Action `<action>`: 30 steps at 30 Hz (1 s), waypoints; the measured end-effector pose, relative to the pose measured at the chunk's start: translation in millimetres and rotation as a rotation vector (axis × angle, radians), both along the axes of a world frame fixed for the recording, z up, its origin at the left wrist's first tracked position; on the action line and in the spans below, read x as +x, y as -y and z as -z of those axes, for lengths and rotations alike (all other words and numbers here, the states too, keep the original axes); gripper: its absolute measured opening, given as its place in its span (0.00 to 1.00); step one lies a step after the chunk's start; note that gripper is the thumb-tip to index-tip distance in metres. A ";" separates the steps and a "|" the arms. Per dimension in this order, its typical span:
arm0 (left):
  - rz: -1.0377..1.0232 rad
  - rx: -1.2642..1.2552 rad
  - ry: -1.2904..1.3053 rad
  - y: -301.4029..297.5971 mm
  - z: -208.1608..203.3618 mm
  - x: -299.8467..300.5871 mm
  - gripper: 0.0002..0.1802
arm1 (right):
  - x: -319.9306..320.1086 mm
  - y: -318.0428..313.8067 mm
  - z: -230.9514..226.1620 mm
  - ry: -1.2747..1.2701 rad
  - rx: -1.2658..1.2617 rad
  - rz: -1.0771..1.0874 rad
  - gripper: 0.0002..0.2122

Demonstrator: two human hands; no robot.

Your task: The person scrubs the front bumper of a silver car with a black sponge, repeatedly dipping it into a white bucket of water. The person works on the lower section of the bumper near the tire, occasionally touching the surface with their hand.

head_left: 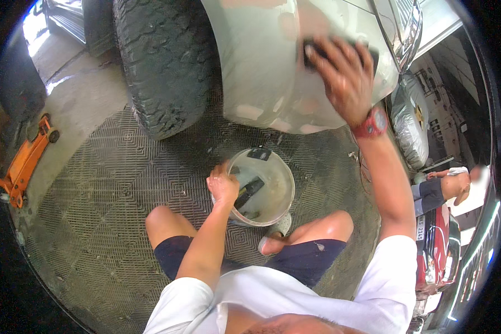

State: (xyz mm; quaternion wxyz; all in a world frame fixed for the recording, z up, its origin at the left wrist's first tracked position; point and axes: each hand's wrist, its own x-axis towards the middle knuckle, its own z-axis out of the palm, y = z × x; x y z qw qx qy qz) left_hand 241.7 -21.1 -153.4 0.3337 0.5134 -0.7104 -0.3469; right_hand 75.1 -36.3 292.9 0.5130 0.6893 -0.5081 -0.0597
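My right hand (345, 75) holds a black sanding block (372, 55) against the pale body panel (261, 67) of a vehicle. The panel is wet and blotched with lighter and pinkish patches. A red watch sits on that wrist. My left hand (223, 185) is closed at the left rim of a whitish bucket (290, 192); a bit of something pale shows under its fingers, too hidden to name. Cloudy water and a dark, long object (249, 192) are inside the bucket, and a small dark piece (259, 154) is at its far rim.
A large black tire (161, 72) stands left of the panel. Grey grid mats (117, 183) cover the floor. An orange floor jack (29, 158) lies far left. At the right are a silver-wrapped object (411, 122), another person (445, 189) and a red car (433, 250).
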 end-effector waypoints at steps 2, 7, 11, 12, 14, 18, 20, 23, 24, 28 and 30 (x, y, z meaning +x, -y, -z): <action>-0.021 0.001 0.012 -2.2 -2.7 4.4 0.32 | 11.7 26.6 -11.6 0.053 -0.061 -0.062 0.28; 0.022 0.051 0.006 -4.9 -4.0 3.2 0.32 | -24.3 -12.3 46.9 0.089 -0.062 -0.065 0.30; -0.026 0.019 0.025 0.3 -3.4 4.5 0.30 | 1.4 32.3 -21.6 -0.024 -0.125 -0.095 0.27; -0.021 0.027 0.003 -2.5 -5.5 0.5 0.30 | 4.6 45.3 -38.0 -0.034 -0.134 -0.119 0.28; -0.019 0.029 -0.008 -5.1 -5.7 5.4 0.30 | 18.1 47.5 -49.0 0.011 -0.117 -0.115 0.28; -0.023 -0.009 0.001 -0.4 -4.0 3.5 0.30 | 23.9 45.0 -53.2 0.053 -0.089 -0.115 0.27; 0.005 -0.012 0.040 4.9 -2.0 7.1 0.31 | 8.1 40.2 -36.8 0.051 -0.080 -0.123 0.27; 0.107 0.113 -0.072 38.9 -9.0 38.4 0.37 | -12.5 5.6 21.4 0.060 0.000 -0.084 0.27; 0.194 0.230 -0.244 61.3 -11.7 65.7 0.40 | -25.6 -17.5 38.0 0.038 0.042 -0.040 0.27; 0.055 0.640 -0.880 118.0 -21.4 218.5 0.40 | -7.3 0.0 -13.2 -0.012 -0.011 -0.003 0.29; -0.341 0.463 0.822 125.1 -26.8 290.5 0.49 | 8.7 32.6 -22.2 0.024 -0.069 -0.052 0.29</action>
